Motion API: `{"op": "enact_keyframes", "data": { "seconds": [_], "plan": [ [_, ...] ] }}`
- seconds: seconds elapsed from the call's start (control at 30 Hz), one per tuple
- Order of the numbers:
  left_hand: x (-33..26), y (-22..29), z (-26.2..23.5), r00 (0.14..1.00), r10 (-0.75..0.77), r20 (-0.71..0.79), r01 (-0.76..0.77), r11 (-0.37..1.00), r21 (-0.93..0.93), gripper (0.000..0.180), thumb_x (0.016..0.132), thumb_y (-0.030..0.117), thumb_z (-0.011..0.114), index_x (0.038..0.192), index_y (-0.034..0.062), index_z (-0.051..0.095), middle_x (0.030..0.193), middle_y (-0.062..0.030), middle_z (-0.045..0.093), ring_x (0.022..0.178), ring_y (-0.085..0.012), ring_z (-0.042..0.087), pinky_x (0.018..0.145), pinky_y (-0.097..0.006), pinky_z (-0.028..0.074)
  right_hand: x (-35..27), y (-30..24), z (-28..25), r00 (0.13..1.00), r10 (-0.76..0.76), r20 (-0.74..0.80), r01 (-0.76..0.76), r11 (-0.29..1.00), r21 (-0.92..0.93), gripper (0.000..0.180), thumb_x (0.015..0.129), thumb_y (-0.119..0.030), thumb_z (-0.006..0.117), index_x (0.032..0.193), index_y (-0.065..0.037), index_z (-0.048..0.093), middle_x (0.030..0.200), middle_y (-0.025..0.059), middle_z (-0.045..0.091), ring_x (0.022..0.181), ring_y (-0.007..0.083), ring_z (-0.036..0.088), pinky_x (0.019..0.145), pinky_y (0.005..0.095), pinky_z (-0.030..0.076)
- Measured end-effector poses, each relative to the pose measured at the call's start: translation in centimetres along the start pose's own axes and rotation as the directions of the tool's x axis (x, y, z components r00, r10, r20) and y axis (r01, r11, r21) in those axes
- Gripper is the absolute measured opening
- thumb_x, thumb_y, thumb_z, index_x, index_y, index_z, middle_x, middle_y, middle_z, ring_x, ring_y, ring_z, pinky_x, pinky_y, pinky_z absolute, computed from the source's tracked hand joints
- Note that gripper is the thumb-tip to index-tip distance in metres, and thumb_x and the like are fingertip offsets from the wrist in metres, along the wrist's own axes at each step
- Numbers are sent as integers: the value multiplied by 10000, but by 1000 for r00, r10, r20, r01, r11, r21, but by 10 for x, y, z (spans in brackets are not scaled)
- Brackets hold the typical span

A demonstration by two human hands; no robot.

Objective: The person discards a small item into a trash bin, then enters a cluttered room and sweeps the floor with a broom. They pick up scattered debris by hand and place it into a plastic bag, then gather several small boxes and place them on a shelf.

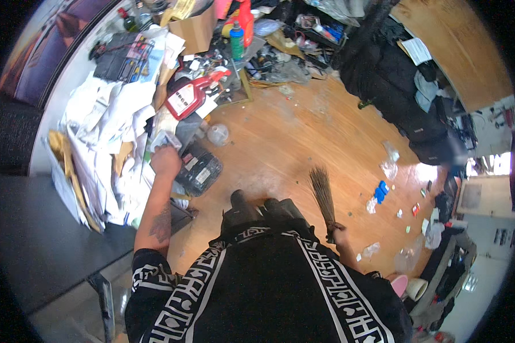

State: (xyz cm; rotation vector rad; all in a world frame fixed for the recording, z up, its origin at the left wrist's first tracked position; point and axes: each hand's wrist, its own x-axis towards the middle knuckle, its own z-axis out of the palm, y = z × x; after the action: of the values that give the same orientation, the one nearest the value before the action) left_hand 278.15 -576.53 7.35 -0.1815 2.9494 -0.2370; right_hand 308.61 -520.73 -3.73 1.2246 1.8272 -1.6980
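My right hand (339,233) grips the bound handle end of a short stick broom (321,191). The broom's thin brown bristles fan out away from me above the wooden floor. On the left, my left hand (166,162) is closed around the near end of a small whitish box (165,140), at the edge of the cluttered pile. A black plastic case (199,170) lies just right of that hand, and a clear round plastic piece (217,134) sits beyond the case. Farther off rests a red plastic bottle (186,100).
Crumpled white papers (111,114) heap up on the left beside a dark tabletop (57,228). A cardboard box (194,31) and a blue-green spray can (237,41) stand at the back. Blue litter (381,191) and plastic scraps dot the wooden floor (269,137) on the right.
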Motion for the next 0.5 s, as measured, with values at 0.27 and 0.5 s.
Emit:
{"op": "enact_keyframes", "data": {
  "seconds": [0.27, 0.5],
  "plan": [
    [64, -21, 20, 996, -47, -82, 42, 997, -64, 254, 863, 234, 539, 1012, 54, 638, 1059, -121, 632, 1054, -312, 566, 835, -489, 469, -65, 99, -10, 951, -78, -299, 141, 971, 193, 256, 841, -11, 568, 1083, 62, 606, 912, 74, 627, 789, 156, 584, 706, 270, 476],
    [60, 1, 6, 968, -92, -233, 71, 993, -98, 333, 805, 214, 635, 1064, 11, 585, 1156, -186, 550, 1086, -364, 521, 895, -493, 433, -81, 98, 1, 825, -60, -561, 169, 975, 144, 349, 842, -88, 585, 1151, 75, 566, 1029, 123, 630, 882, 173, 592, 759, 283, 474]
  ]
}}
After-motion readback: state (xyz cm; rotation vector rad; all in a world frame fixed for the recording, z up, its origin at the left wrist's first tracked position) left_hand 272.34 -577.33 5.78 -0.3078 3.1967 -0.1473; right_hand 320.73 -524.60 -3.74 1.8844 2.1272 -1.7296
